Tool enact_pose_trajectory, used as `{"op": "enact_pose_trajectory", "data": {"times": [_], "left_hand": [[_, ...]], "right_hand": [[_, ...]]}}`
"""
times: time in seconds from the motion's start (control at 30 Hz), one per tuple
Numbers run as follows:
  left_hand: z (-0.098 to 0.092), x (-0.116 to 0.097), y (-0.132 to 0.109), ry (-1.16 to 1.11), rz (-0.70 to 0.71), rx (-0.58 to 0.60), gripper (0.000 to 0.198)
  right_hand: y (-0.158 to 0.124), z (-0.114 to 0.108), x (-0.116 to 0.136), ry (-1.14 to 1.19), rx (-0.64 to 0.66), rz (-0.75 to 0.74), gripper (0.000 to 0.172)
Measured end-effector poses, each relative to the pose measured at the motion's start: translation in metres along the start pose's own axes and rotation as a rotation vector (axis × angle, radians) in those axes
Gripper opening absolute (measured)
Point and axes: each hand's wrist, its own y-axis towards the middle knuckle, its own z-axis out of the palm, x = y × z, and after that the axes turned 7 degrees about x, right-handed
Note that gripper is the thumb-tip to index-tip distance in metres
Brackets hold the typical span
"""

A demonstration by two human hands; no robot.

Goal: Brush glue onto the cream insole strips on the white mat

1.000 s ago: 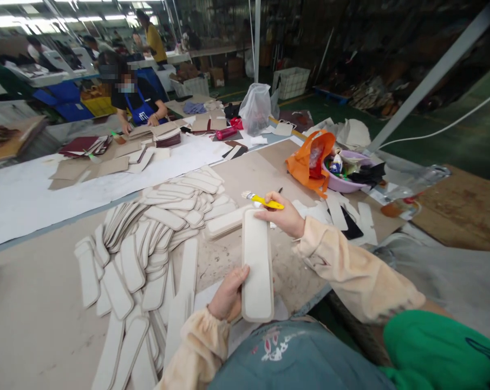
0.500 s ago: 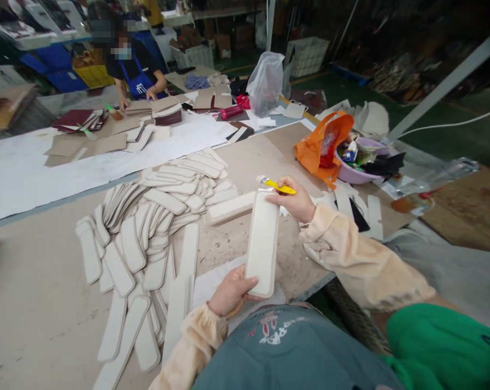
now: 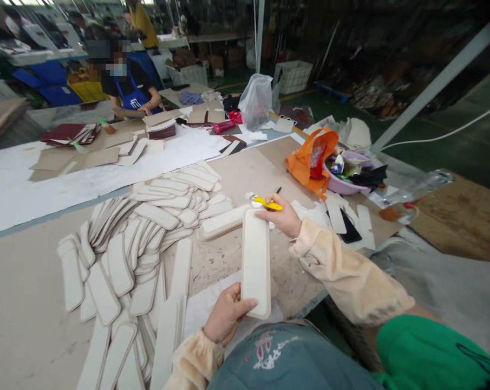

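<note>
A long cream-coloured panel with rounded corners (image 3: 255, 260) is held upright in front of my body. My left hand (image 3: 228, 311) grips its lower end, thumb on the front face. At the upper end, my right hand (image 3: 283, 215) pinches the panel's corner and also keeps hold of a yellow-handled brush (image 3: 268, 203), its pale bristles pointing left. Just behind the panel lies a neat stack of similar panels (image 3: 222, 221). A large, loose heap of such panels (image 3: 147, 233) spreads over the table to the left of my hands.
An orange bag (image 3: 309, 162) and a lilac basin (image 3: 344, 186) full of odds and ends stand at the right. Beyond them is a clear plastic bottle (image 3: 423, 189). Across the table a co-worker (image 3: 126, 89) handles flat pieces beside a clear plastic bag (image 3: 256, 103).
The view has shifted, so the table items sit lower and further left. Both hands still hold the panel, and the brush stays in my right hand. The co-worker has lifted a flat piece.
</note>
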Motion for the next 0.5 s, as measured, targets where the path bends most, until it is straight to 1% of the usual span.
{"op": "enact_pose_trajectory", "data": {"times": [0.1, 0.3, 0.5], "left_hand": [[-0.0002, -0.0001, -0.0002, -0.016, 0.013, 0.012, 0.043], [-0.0010, 0.0022, 0.0007, 0.015, 0.028, -0.023, 0.044], [-0.0018, 0.0059, 0.0030, 0.032, 0.016, -0.055, 0.046]], "right_hand": [[0.0004, -0.0001, 0.0005, -0.016, 0.013, 0.007, 0.044], [-0.0001, 0.0004, 0.0016, -0.050, 0.012, 0.030, 0.046], [-0.0006, -0.0032, -0.0041, -0.031, 0.002, 0.041, 0.047]]}}
